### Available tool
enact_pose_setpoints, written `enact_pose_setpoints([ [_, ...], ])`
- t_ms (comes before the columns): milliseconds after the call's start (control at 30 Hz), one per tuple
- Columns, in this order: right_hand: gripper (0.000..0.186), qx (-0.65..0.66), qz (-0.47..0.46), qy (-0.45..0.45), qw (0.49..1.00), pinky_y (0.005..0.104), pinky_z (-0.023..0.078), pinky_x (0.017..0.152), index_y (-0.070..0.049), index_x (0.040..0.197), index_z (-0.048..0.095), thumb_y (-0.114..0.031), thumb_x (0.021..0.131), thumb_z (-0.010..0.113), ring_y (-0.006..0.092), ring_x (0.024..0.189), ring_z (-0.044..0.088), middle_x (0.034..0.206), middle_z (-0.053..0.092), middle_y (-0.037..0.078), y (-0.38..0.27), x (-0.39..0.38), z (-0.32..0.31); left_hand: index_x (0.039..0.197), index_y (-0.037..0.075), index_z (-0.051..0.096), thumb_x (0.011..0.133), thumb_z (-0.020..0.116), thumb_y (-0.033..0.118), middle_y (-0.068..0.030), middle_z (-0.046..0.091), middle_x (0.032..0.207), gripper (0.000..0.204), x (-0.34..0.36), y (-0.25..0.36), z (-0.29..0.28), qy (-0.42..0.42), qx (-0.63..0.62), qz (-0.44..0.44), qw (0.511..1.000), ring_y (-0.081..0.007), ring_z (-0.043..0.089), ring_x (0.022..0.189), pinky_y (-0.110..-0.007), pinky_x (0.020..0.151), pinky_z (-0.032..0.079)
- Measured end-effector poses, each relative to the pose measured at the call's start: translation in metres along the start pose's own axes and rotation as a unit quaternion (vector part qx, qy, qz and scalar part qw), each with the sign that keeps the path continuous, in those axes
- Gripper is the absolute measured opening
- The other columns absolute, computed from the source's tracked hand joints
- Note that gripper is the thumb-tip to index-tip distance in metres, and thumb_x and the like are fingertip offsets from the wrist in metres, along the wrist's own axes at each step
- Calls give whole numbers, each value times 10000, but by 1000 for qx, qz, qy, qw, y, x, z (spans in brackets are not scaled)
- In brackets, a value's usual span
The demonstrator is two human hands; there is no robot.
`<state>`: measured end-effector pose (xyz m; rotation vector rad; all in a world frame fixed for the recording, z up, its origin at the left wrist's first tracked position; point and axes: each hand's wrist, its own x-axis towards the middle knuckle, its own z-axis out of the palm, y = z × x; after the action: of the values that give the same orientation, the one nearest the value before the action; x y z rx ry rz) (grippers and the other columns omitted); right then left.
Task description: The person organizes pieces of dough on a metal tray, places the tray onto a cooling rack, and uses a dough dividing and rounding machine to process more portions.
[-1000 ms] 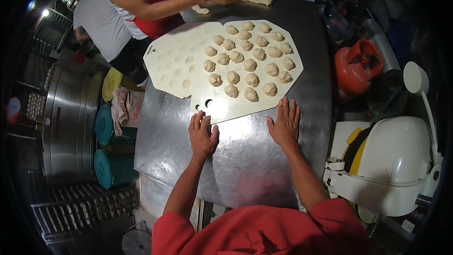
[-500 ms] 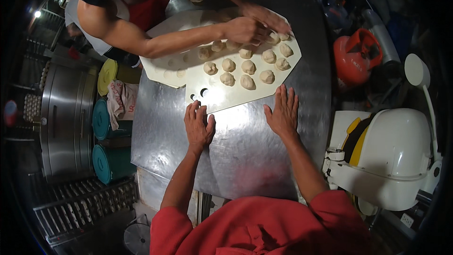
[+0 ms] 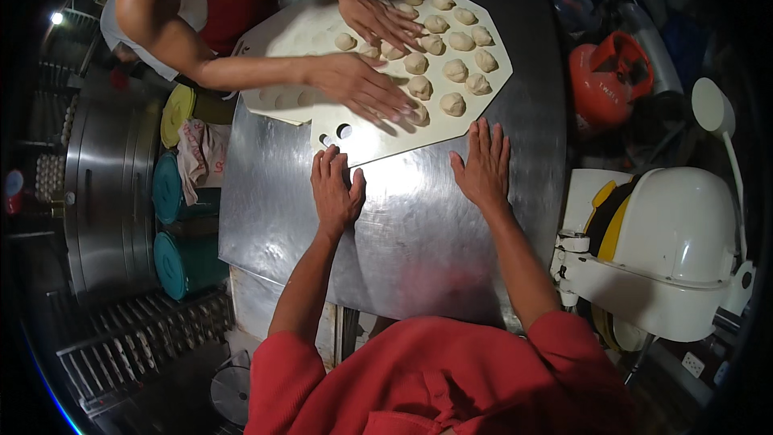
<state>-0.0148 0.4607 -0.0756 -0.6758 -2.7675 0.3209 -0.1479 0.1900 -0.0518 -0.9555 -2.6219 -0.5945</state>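
A pale, many-sided board (image 3: pixel 378 138) with two round holes near one corner lies on the metal table (image 3: pixel 403 250). Several lumps of dough (image 3: pixel 455 71) rest on it in loose rows. My left hand (image 3: pixel 336 192) lies at the board's near left corner, fingers stretched out beside the holes. At the near right edge my right hand (image 3: pixel 484 167) lies flat with its fingers extended, the tips about at the board's rim. Neither hand holds anything. Across the table, a co-worker's hands (image 3: pixel 358 87) spread over the dough pieces on the left part of the board.
Under its left side lies another pale board (image 3: pixel 274 101) with round marks. Lidded bins (image 3: pixel 179 262) and a cloth (image 3: pixel 197 157) stand left of the table. To the right are a red gas cylinder (image 3: pixel 605 80) and a white mixer (image 3: pixel 672 242). The co-worker leans in from the far left.
The co-worker's hands have moved left from the far right dough pieces and now lie flatter and spread, with more dough showing. My hands keep their places at the board's near edge.
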Motion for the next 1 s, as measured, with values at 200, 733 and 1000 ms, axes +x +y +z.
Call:
enact_pose_setpoints([
  [200,709,45,-14,-8,999,557,170,1214,14,1491,378,-366,946,626,434,1476,252,1565,363,221,2,-11,-5,1219,34,573,890,664,233,-173,508,1415,396,-1,3,-1,12,-2,-32,999,-430,389,1365,-532,1139,309],
  [733,338,388,84,-66,915,389,499,992,38,1226,650,-156,950,635,318,1108,661,1221,679,188,-69,-189,-54,913,91,629,818,761,404,-93,571,1078,353,5,-56,-8,-40,-51,106,992,-286,531,1096,-481,952,409],
  [1000,315,576,231,-286,730,285,572,818,53,1234,640,-166,1009,619,148,889,683,1066,720,131,-110,-274,-57,999,132,654,825,745,459,-65,591,1076,382,0,-24,-25,-185,10,74,980,-264,524,1138,-528,871,445],
])
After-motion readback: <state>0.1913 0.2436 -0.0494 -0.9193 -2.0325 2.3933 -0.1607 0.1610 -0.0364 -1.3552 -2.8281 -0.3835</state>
